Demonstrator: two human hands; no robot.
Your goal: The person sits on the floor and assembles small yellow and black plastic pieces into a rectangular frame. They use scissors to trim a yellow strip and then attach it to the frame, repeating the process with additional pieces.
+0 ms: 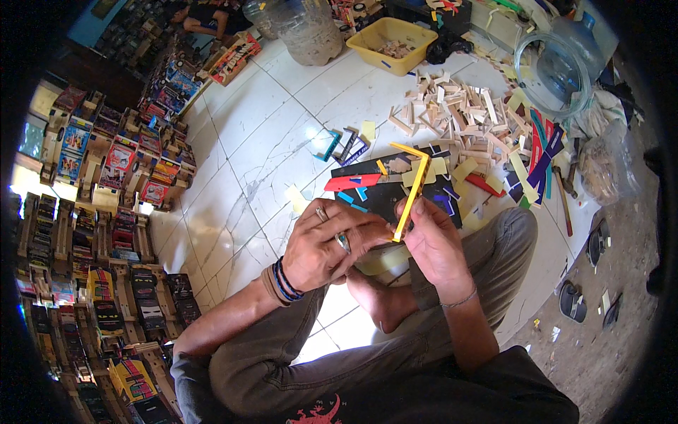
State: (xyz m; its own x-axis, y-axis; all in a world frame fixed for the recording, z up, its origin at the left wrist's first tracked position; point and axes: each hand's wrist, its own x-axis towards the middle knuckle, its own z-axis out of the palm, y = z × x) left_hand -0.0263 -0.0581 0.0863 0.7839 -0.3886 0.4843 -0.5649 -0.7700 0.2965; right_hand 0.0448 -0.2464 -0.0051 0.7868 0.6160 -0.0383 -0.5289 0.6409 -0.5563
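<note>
A thin bright-yellow piece (418, 185), bent at an angle like an L, is held up in front of me. My right hand (436, 240) is closed on its long arm, thumb and fingers pinching near the lower end. My left hand (326, 239), wearing rings, has its fingers bent in against that same lower end; its fingertips are partly hidden. Below the hands a dark board (385, 194) lies on the floor. On it are a red strip (352, 182), small blue scraps (353, 200) and pale yellow paper pieces (464, 169).
A heap of small wooden pieces (462, 113) lies beyond the board, with coloured strips (540, 155) to its right. Farther back stands a yellow basin (392, 46). Rows of wooden toy trucks (116, 162) fill the left side. A hammer (563, 201) rests at right, near sandals (572, 302).
</note>
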